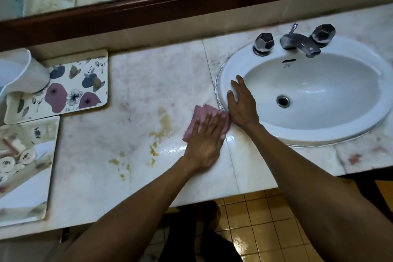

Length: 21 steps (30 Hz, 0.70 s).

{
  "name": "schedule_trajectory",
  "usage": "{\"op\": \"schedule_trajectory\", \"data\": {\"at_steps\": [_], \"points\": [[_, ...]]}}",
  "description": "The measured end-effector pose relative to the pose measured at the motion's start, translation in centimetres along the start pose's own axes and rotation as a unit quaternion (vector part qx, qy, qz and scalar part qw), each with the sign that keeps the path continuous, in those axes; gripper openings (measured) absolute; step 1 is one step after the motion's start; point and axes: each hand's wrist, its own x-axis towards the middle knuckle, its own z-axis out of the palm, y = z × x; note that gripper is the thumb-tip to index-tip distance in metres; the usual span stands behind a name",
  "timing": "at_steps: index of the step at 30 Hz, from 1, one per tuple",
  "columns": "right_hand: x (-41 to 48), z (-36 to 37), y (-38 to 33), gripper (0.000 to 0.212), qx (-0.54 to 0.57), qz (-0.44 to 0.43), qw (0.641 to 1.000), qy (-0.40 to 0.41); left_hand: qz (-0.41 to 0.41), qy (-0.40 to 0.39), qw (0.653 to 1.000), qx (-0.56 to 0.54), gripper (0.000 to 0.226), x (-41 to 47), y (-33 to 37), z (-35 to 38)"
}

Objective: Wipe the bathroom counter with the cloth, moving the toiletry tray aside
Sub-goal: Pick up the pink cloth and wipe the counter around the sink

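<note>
A pink cloth (201, 114) lies flat on the marble counter (148, 74), just left of the sink. My left hand (205, 140) presses down on the cloth with its fingers spread. My right hand (242, 102) rests flat on the left rim of the white sink (308, 134), fingers apart, holding nothing. A floral toiletry tray (80, 89) sits at the far left of the counter with a white cup (25, 72) on it. Yellowish stains (161, 132) and a wet streak mark the counter left of the cloth.
A second tray (27, 176) with small items sits at the front left edge. A chrome faucet (302, 43) with two faceted knobs stands behind the basin. A wood-framed mirror (148, 6) runs along the back. Yellow floor tiles (255, 229) show below the counter edge.
</note>
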Motion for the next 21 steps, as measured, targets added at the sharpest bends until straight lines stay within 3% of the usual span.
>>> {"op": "schedule_trajectory", "data": {"at_steps": [3, 10, 14, 16, 19, 21], "points": [[0.0, 0.1, 0.0, 0.048, -0.001, -0.001, 1.000, 0.004, 0.057, -0.017, 0.998, 0.023, 0.056, 1.0, -2.3, -0.8], [-0.3, 0.3, -0.1, 0.050, -0.042, -0.002, 0.999, 0.008, -0.079, 0.010, 0.997, 0.010, 0.053, 11.1, -11.3, -7.0], [-0.6, 0.7, -1.3, 0.053, -0.143, -0.025, 0.989, 0.001, -0.101, -0.009, 0.994, -0.025, 0.053, 8.1, -16.3, -8.4], [-0.8, 1.0, -2.3, 0.054, -0.159, -0.052, 0.986, 0.011, -0.085, -0.019, 0.994, -0.064, 0.065, 5.6, -17.3, -8.4], [-0.8, 2.3, -4.5, 0.051, -0.142, -0.101, 0.985, -0.008, -0.102, -0.041, 0.986, -0.122, 0.057, 0.5, -14.3, -7.4], [-0.7, 3.5, -5.9, 0.049, -0.122, -0.129, 0.983, -0.038, -0.104, -0.042, 0.988, -0.105, 0.049, -3.9, -10.7, -5.9]]}}
